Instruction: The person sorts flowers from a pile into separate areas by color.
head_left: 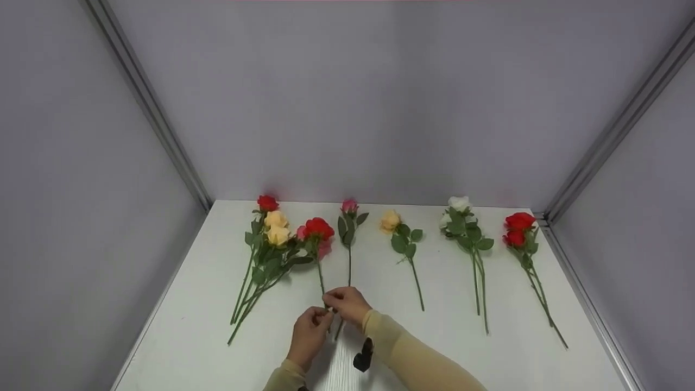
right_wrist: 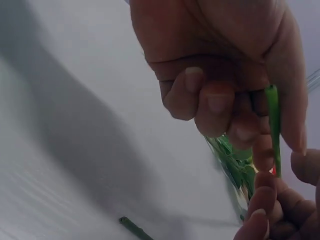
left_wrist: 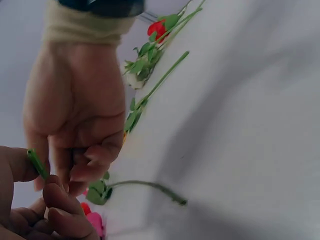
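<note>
A red and pink rose (head_left: 317,229) lies on the white table (head_left: 445,353), its thin green stem (head_left: 321,279) running toward me. Both hands meet at the stem's lower end. My left hand (head_left: 319,317) pinches the stem tip (left_wrist: 37,163) between thumb and fingers. My right hand (head_left: 332,302) curls its fingers round the same stem (right_wrist: 272,125) just above. In the left wrist view my left hand (left_wrist: 42,197) sits bottom left, with the right hand's fingers (left_wrist: 85,170) curled over it. In the right wrist view my right hand (right_wrist: 260,117) fills the top.
Other roses lie in a row: a red and yellow bunch (head_left: 271,228) at left, a pink bud (head_left: 349,206), a peach rose (head_left: 390,220), white roses (head_left: 459,205), red roses (head_left: 518,225). The pink bud's stem (left_wrist: 150,185) lies beside my hands. Grey walls enclose the table.
</note>
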Tool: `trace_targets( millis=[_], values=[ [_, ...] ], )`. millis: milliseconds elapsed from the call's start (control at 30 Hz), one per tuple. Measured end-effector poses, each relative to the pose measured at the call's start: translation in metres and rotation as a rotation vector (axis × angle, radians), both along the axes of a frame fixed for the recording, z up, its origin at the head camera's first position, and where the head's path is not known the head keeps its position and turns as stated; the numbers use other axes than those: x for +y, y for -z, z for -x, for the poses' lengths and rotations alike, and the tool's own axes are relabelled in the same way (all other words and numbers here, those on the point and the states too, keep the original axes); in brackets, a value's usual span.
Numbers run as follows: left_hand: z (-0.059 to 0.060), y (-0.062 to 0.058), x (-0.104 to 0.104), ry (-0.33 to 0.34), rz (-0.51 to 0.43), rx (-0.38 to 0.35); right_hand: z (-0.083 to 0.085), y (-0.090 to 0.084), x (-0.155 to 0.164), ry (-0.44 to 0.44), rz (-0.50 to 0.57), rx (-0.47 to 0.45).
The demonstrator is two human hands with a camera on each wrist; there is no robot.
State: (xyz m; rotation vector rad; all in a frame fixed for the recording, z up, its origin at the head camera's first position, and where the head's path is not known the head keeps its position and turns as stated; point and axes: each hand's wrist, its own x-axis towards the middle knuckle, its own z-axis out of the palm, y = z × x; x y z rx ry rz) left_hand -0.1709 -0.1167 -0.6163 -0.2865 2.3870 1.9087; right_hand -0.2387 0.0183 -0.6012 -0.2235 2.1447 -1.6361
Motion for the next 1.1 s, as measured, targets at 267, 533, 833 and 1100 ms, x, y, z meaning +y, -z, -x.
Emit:
trace_targets(
  millis=[267, 533, 833, 1100],
  values=[
    [-0.004, 0.000, 0.004, 0.044, 0.105, 0.085, 0.003, 0.001, 0.000, 0.021, -0.012, -0.001],
    [0.003, -0.005, -0.032, 0.055, 0.305, 0.230, 0.006, -0.004, 0.016, 0.004, 0.035, -0.008],
    [0.019, 0.000, -0.113, -0.162, 0.818, 0.236, -0.003, -0.047, 0.075, -0.082, -0.021, 0.086],
    [0.027, 0.020, -0.158, -0.159, 0.818, 0.044, -0.010, -0.067, 0.143, -0.079, -0.098, 0.199]
  ],
)
